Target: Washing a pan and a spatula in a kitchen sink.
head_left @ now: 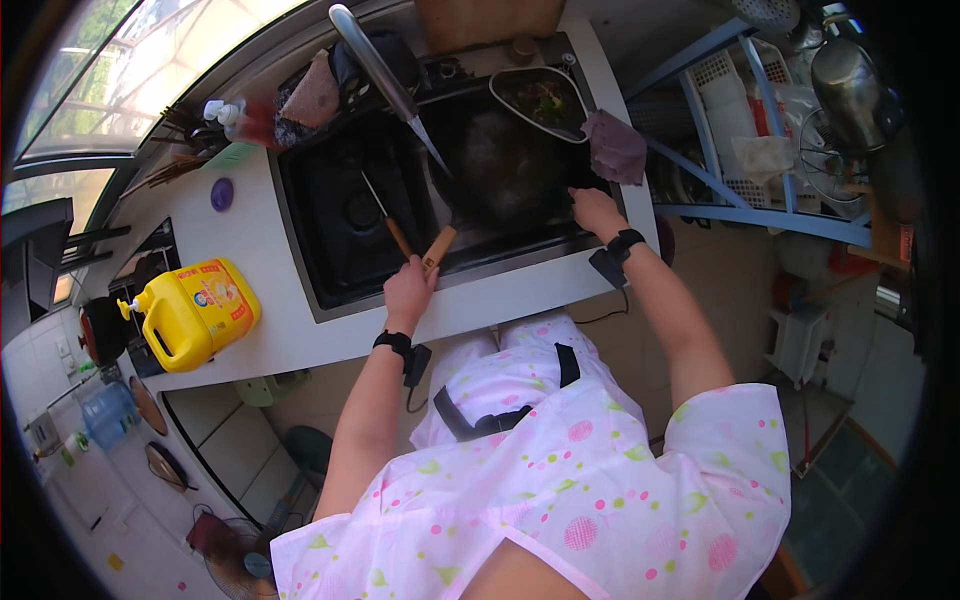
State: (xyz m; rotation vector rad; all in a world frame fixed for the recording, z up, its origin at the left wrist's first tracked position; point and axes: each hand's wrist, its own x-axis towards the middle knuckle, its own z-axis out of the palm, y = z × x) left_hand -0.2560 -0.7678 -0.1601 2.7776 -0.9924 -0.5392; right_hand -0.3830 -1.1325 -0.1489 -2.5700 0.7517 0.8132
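A dark wok (506,161) sits tilted in the right bowl of a black double sink (360,289), under a running stream of water (433,146) from the metal faucet (375,64). My left hand (409,292) grips its light wooden handle (439,249). Beside that handle, a thin metal tool with a wooden handle (397,236) leans over the left bowl. Its end meets my left fingers; whether they hold it too is unclear. At the wok's right edge my right hand (598,212) is closed, with the fingertips partly lost against the dark metal.
A white-rimmed strainer basket (517,124) with greens stands at the back right, near a mauve cloth (616,148). Left on the white counter (289,341) are a yellow pump jug (199,315) and a purple oval object (222,194). A blue rack (780,220) stands at right.
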